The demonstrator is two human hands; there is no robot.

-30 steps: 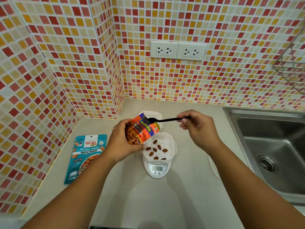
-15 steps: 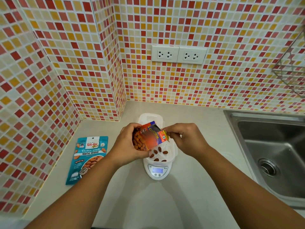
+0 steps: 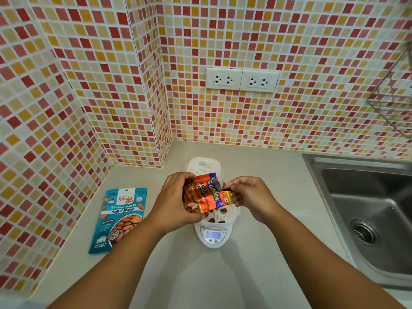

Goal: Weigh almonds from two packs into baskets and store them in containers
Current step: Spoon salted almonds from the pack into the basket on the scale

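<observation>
- Left hand grips the orange salted-almond pack round its lower body, fingers curled about it; the pack is in the air, over the scale.
- Pack's long axis lies roughly sideways, slightly tipped, with the open mouth on its right end, toward the right hand.
- Right hand sits at that mouth, fingers curled, pinching something dark at the opening, likely the handle of a black spoon; the bowl end is hidden inside the pack, so can't confirm.
- White perforated basket stands on the digital scale, directly under the pack's mouth and touching neither hand; a few almonds lie in it.
- Key relation: the basket is below and slightly toward the viewer from the right hand, so that hand is the nearer one for a drop into it.
- Judgement: scooping step, first pack, early in the task; display lit but unreadable.
- Teal roasted-almond pouch lies flat on the counter, well left of the scale, nearer the left hand, apparently untouched.
- Second white basket stands just behind the hands.
- Sink on the right.
</observation>
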